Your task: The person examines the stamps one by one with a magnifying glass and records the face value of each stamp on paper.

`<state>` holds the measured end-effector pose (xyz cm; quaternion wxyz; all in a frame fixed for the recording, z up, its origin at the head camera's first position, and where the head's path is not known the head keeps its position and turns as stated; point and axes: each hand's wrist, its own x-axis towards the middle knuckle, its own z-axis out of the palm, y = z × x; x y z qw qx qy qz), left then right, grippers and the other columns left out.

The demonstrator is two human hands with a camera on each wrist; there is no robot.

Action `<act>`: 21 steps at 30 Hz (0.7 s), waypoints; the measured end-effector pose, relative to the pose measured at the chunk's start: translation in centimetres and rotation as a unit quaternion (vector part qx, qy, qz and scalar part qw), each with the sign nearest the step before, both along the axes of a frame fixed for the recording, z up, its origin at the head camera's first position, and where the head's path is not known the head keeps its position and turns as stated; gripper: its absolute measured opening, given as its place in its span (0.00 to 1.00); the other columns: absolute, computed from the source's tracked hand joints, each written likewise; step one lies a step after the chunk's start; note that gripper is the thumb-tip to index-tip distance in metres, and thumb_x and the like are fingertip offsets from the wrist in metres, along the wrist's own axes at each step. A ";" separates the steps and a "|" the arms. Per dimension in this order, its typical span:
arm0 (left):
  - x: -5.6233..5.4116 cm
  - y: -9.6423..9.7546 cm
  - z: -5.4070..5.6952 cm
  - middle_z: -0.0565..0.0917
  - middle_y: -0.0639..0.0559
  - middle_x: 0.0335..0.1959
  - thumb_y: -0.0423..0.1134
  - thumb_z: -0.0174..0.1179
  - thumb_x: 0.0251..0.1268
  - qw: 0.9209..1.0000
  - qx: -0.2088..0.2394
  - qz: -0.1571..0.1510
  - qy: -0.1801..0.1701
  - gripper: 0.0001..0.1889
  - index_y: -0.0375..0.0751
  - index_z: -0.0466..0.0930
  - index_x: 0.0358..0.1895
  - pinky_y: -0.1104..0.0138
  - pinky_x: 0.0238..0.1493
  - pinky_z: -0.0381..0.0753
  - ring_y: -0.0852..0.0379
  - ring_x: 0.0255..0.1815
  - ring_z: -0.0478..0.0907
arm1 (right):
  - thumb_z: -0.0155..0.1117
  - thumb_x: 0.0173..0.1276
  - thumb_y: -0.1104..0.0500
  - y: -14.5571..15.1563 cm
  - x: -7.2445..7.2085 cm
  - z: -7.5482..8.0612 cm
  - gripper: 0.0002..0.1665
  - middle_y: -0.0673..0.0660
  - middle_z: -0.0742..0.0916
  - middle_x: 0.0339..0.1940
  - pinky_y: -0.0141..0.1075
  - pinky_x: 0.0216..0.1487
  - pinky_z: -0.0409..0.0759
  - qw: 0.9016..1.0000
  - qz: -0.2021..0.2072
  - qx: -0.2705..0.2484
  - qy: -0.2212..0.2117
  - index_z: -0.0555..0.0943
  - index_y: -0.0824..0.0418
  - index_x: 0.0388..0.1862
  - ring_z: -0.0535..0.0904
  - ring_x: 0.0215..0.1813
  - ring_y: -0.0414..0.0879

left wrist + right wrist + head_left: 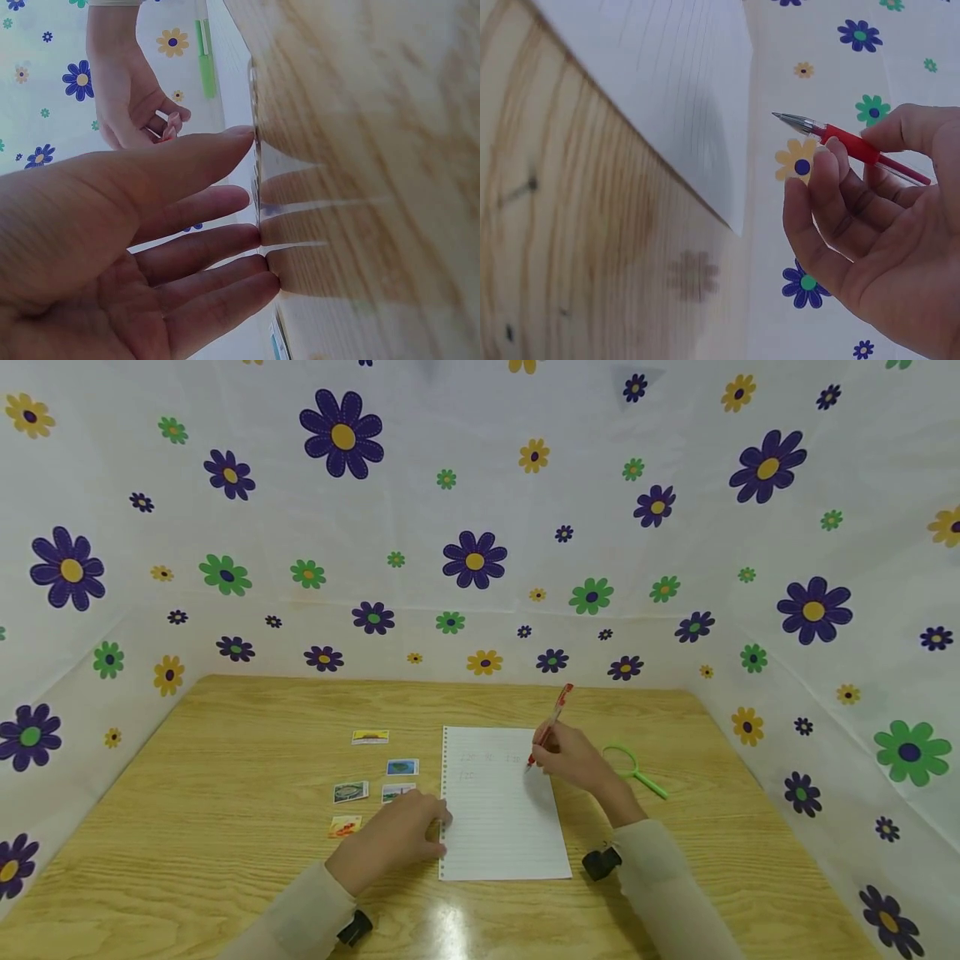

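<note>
A sheet of lined paper with punched holes down its left side lies on the table, with faint writing in its upper part. My right hand pinches a red gel pen over the sheet's upper right. In the right wrist view the bare tip of the pen points away from the fingers; in the head view it is close to the paper, but contact is unclear. My left hand rests at the sheet's left edge, its fingertips on the table and holding nothing.
Several small picture cards lie left of the sheet, among them a yellow card, a blue card and an orange card. A green magnifying glass lies right of the sheet. Flowered cloth surrounds the wooden table.
</note>
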<state>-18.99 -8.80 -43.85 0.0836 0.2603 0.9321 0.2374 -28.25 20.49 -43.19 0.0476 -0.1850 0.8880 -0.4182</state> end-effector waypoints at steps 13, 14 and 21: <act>-0.1 0.1 -0.1 0.90 0.43 0.51 0.35 0.78 0.54 1.000 -0.001 0.001 -0.002 0.17 0.34 0.90 0.47 0.59 0.41 0.72 0.54 0.42 0.75 | 0.57 0.78 0.61 -2.2 0.3 -0.2 0.17 0.71 0.87 0.40 0.38 0.42 0.88 0.997 0.020 -0.059 -0.053 0.81 0.75 0.52 0.81 0.33 0.43; -0.1 0.1 -0.1 0.90 0.43 0.51 0.35 0.78 0.54 1.000 -0.001 0.002 -0.002 0.17 0.35 0.90 0.47 0.59 0.41 0.72 0.54 0.42 0.76 | 0.57 0.78 0.61 -2.3 0.3 -0.2 0.17 0.72 0.87 0.40 0.40 0.42 0.89 0.996 0.018 -0.061 -0.057 0.81 0.75 0.52 0.81 0.33 0.43; -0.1 0.1 -0.2 0.89 0.43 0.52 0.36 0.78 0.54 1.000 -0.001 0.007 -0.009 0.17 0.35 0.89 0.48 0.58 0.42 0.74 0.53 0.44 0.77 | 0.56 0.77 0.62 -3.0 0.1 -0.6 0.15 0.69 0.87 0.40 0.38 0.41 0.88 0.995 0.004 -0.056 -0.080 0.81 0.74 0.52 0.81 0.32 0.42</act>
